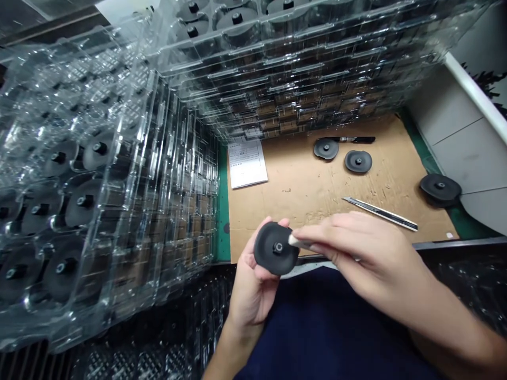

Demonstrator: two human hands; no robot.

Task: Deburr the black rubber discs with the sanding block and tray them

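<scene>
My left hand (253,287) is closed round a black round disc (274,249) with a small metal hub in its middle, held up over my lap near the table's front edge. My right hand (356,253) is pinched on a thin tool with a whitish tip (295,240), and that tip touches the disc's right edge. Most of the tool is hidden inside my fingers.
Tall stacks of clear plastic trays (99,200) holding black discs rise at the left and across the back (301,68). On the cardboard mat (309,190) lie three loose discs (326,149) (358,161) (440,187), a utility knife (380,213), a black marker (354,140) and a printed paper (247,162).
</scene>
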